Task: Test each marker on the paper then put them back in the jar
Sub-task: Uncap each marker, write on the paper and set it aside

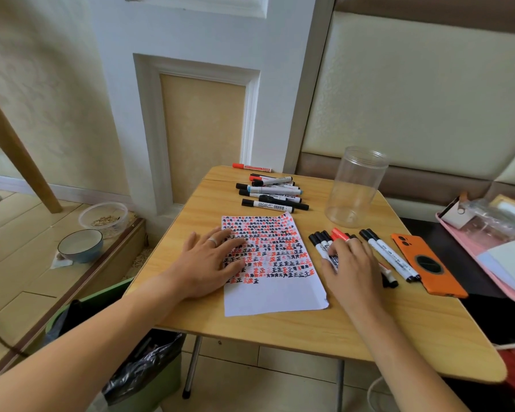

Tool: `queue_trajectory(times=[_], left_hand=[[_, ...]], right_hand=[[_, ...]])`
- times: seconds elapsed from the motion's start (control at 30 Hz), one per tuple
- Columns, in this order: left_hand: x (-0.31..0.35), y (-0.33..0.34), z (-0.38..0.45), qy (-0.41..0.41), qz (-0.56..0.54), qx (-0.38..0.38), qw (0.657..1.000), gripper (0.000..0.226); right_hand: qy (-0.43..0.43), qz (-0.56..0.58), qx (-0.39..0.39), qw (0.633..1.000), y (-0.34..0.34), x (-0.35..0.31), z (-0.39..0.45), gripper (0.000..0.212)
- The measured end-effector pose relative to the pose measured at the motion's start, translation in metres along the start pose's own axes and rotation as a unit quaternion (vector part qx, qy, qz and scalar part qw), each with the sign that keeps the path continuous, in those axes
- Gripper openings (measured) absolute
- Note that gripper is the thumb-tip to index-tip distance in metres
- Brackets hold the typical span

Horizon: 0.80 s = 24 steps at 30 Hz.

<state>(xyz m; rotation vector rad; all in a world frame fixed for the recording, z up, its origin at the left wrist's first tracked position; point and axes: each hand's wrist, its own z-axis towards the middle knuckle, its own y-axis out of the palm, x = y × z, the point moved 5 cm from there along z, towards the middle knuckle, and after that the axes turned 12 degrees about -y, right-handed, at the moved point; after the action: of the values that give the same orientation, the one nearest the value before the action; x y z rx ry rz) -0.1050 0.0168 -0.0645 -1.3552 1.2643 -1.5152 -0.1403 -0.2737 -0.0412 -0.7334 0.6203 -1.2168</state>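
Several light, stiff black-capped white plastic markers point(324, 248) lie under your right hand point(350, 263), fingers loosely spread; pinch one mid-barrel. Left hand point(208, 260) flat on the scribbled white paper sheet point(275, 289).

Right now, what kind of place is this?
Probably a home room: a small folding table against a padded headboard or bench back, with pet bowls on the tiled floor.

The room was evenly and softly lit, as if by daylight, with no harsh glare. Only faint, short shadows lay on the surface point(280, 328) under the forearms. The wide lens bent straight lines toward the edges, stretching the arms at the bottom corners. The centre was fairly sharp; the far left edge looked smeared and soft.
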Motion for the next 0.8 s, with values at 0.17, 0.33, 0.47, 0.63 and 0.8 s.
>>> queue_trajectory(times=[0.17,0.33,0.47,0.63,0.8], left_hand=[[-0.001,0.000,-0.001,0.000,0.002,0.007,1.000,0.064],[-0.001,-0.005,0.001,0.000,-0.015,0.027,1.000,0.093],[-0.003,-0.010,0.012,-0.023,-0.014,0.057,0.998,0.069],[-0.009,-0.004,0.020,-0.033,-0.010,0.039,0.999,0.060],[-0.008,-0.005,0.021,-0.032,-0.015,0.043,0.998,0.060]], right_hand=[[0.016,-0.006,-0.014,1.000,0.002,0.002,-0.001,0.019],[0.029,-0.011,-0.039,0.999,0.000,0.003,0.004,0.019],[0.031,0.002,-0.011,0.999,-0.006,-0.007,0.013,0.016],[-0.024,0.053,0.011,0.998,-0.005,-0.035,0.037,0.010],[-0.053,0.099,-0.032,0.993,0.025,-0.055,0.080,0.001]])
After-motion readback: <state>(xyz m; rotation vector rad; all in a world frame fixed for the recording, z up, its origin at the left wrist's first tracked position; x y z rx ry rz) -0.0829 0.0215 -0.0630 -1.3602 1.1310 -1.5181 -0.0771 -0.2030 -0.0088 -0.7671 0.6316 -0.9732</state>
